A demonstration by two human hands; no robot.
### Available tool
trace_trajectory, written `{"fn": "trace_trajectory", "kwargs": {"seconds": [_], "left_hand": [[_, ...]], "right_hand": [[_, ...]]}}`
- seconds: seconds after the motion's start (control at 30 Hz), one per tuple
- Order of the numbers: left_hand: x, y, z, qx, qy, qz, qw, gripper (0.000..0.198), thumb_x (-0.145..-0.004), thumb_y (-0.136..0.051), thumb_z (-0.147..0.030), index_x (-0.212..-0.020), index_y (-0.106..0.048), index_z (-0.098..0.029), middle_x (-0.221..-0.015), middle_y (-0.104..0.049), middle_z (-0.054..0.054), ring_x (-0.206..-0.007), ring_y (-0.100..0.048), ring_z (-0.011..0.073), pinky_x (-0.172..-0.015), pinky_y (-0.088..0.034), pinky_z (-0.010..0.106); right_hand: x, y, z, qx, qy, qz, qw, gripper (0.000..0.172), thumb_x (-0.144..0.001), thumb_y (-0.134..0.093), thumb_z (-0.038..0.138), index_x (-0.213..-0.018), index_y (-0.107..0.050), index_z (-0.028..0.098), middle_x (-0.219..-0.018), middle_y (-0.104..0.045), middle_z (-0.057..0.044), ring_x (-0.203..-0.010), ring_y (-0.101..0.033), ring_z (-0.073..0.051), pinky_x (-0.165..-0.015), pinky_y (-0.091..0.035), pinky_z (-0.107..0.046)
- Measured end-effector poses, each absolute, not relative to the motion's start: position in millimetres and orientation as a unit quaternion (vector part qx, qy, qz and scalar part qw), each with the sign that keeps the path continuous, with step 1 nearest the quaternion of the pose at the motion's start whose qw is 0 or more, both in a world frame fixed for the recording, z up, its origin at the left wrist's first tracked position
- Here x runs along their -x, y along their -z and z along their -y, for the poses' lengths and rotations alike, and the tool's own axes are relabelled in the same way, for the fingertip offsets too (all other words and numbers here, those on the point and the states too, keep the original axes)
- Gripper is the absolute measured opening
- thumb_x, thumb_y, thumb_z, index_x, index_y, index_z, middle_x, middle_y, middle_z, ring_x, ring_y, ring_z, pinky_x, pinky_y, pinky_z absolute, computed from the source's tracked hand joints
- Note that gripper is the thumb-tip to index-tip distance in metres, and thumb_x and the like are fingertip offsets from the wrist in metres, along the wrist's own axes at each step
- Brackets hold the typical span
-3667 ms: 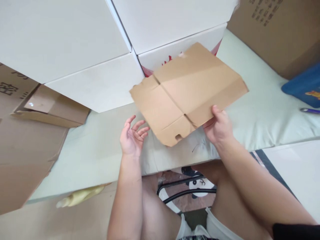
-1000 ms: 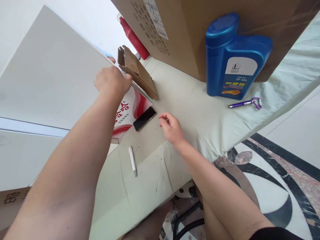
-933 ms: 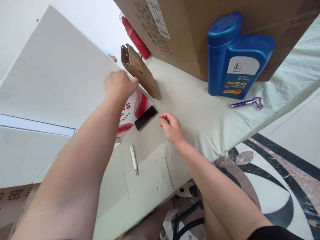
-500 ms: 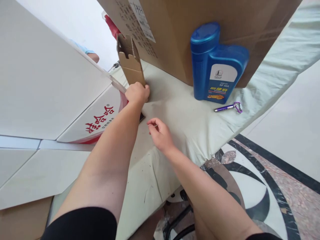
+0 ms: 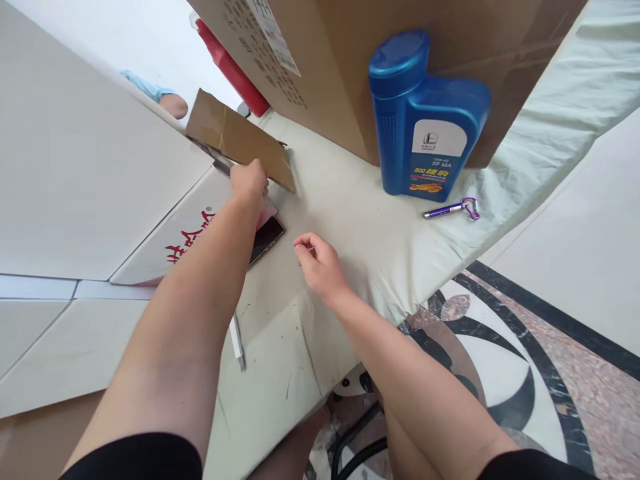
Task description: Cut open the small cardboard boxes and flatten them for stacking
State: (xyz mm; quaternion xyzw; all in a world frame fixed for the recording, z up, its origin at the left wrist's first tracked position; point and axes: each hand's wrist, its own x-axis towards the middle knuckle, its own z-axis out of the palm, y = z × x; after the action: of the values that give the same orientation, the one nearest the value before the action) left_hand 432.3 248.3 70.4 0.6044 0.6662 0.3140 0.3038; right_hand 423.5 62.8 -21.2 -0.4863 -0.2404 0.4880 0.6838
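Observation:
My left hand (image 5: 250, 183) is closed on a narrow brown cardboard box (image 5: 240, 137), which leans to the left above the cloth. The palm side and most of the fingers are hidden behind the back of that hand. Partly behind my left forearm, a dark flat phone-like thing (image 5: 267, 239) lies on the cloth. My right hand (image 5: 323, 270) hovers low over the cloth, thumb and forefinger pinched together. Whatever may be between them is too small to make out.
A large cardboard box (image 5: 345, 73) stands behind a blue oil bottle (image 5: 425, 127). Before the bottle lies a purple keyring tool (image 5: 453, 208). A red bottle (image 5: 233, 70), a white carton (image 5: 165, 240) and a white-handled cutter (image 5: 237, 343) are left. Another person's arm (image 5: 173, 105) shows beyond.
The narrow cardboard box went from upright to tilted leftward as my left hand moved left with it. More of the dark flat thing and the cutter now show. My right hand stayed put.

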Motion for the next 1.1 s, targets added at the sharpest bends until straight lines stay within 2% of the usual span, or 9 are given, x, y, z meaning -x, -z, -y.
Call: {"fn": "trace_trajectory", "kwargs": {"seconds": [0.1,0.2,0.27,0.37,0.47,0.57,0.73,0.9,1.1], "left_hand": [[-425.3,-62.6,-236.5,-0.544,-0.296,-0.681,0.392,0.024,-0.088,-0.050,-0.014,-0.067,-0.039,-0.021,-0.050,-0.027,-0.007,-0.041,-0.023,0.0071,-0.042,-0.018,0.019],[-410.0,-59.9,-213.8,-0.497,-0.273,-0.661,0.491,0.025,-0.085,-0.050,-0.016,-0.063,-0.039,-0.020,-0.047,-0.024,-0.008,-0.036,-0.019,0.0045,-0.038,-0.012,0.017],[-389.2,-60.7,-188.0,-0.499,-0.267,-0.635,0.527,0.026,-0.082,-0.052,-0.019,-0.059,-0.040,-0.019,-0.046,-0.024,-0.008,-0.035,-0.018,0.0042,-0.037,-0.013,0.018],[-336.5,-58.7,-135.9,-0.541,-0.233,-0.521,0.617,0.021,-0.067,-0.064,-0.022,-0.051,-0.050,-0.017,-0.043,-0.027,-0.007,-0.036,-0.023,0.0039,-0.038,-0.018,0.018],[-266.8,-46.2,-82.1,-0.504,-0.200,-0.463,0.701,0.010,-0.061,-0.072,-0.022,-0.060,-0.064,-0.017,-0.043,-0.027,-0.007,-0.038,-0.024,0.0048,-0.040,-0.020,0.018],[-200.6,-26.0,-42.0,-0.410,-0.284,-0.409,0.764,0.024,-0.060,-0.077,-0.023,-0.056,-0.053,-0.021,-0.046,-0.012,-0.010,-0.039,-0.013,0.0057,-0.039,-0.013,0.021],[-123.3,-6.6,-4.5,-0.268,-0.469,-0.389,0.746,0.044,-0.055,-0.077,-0.014,-0.058,-0.033,-0.019,-0.054,-0.002,-0.010,-0.047,0.001,0.0066,-0.042,-0.007,0.023],[-69.8,-12.7,22.4,-0.221,-0.526,-0.346,0.745,0.049,-0.053,-0.076,-0.014,-0.060,-0.027,-0.020,-0.053,-0.006,-0.009,-0.045,-0.005,0.0066,-0.043,-0.008,0.024],[-22.3,-22.6,30.5,-0.203,-0.623,-0.260,0.710,0.041,-0.056,-0.069,-0.014,-0.063,-0.029,-0.020,-0.052,-0.017,-0.008,-0.045,-0.014,0.0061,-0.045,-0.012,0.024]], "right_hand": [[-419.5,21.1,-60.1,0.492,-0.492,0.252,0.673,0.011,-0.085,-0.051,0.033,-0.085,-0.058,0.024,-0.082,-0.064,0.003,-0.064,-0.055,-0.012,-0.067,-0.044,-0.028],[-417.5,22.4,-59.3,0.502,-0.491,0.265,0.662,0.010,-0.086,-0.052,0.031,-0.086,-0.058,0.024,-0.080,-0.064,0.004,-0.063,-0.055,-0.012,-0.067,-0.044,-0.028],[-417.0,24.3,-59.8,0.510,-0.489,0.273,0.654,0.010,-0.086,-0.052,0.030,-0.086,-0.059,0.023,-0.081,-0.064,0.004,-0.064,-0.055,-0.012,-0.068,-0.044,-0.028],[-415.0,27.9,-59.1,0.522,-0.483,0.293,0.639,0.010,-0.086,-0.053,0.030,-0.086,-0.060,0.023,-0.083,-0.066,0.003,-0.066,-0.056,-0.012,-0.071,-0.045,-0.029],[-408.6,32.0,-52.9,0.534,-0.476,0.327,0.618,0.013,-0.087,-0.053,0.033,-0.086,-0.061,0.023,-0.086,-0.067,0.002,-0.067,-0.055,-0.013,-0.073,-0.045,-0.030],[-398.0,36.5,-40.9,0.544,-0.466,0.381,0.585,0.014,-0.086,-0.055,0.034,-0.085,-0.062,0.023,-0.083,-0.065,0.002,-0.065,-0.052,-0.013,-0.072,-0.044,-0.031],[-372.5,42.8,-23.0,0.565,-0.429,0.481,0.514,0.016,-0.083,-0.056,0.036,-0.082,-0.064,0.022,-0.069,-0.060,0.002,-0.062,-0.050,-0.015,-0.068,-0.042,-0.032],[-332.3,47.5,-14.4,0.581,-0.381,0.558,0.454,0.015,-0.080,-0.058,0.035,-0.081,-0.065,0.022,-0.066,-0.059,0.001,-0.061,-0.052,-0.016,-0.065,-0.039,-0.033],[-280.8,50.2,9.0,0.514,-0.258,0.692,0.437,0.010,-0.089,-0.062,0.029,-0.082,-0.068,0.024,-0.074,-0.067,-0.002,-0.069,-0.063,-0.019,-0.069,-0.048,-0.035]]}}
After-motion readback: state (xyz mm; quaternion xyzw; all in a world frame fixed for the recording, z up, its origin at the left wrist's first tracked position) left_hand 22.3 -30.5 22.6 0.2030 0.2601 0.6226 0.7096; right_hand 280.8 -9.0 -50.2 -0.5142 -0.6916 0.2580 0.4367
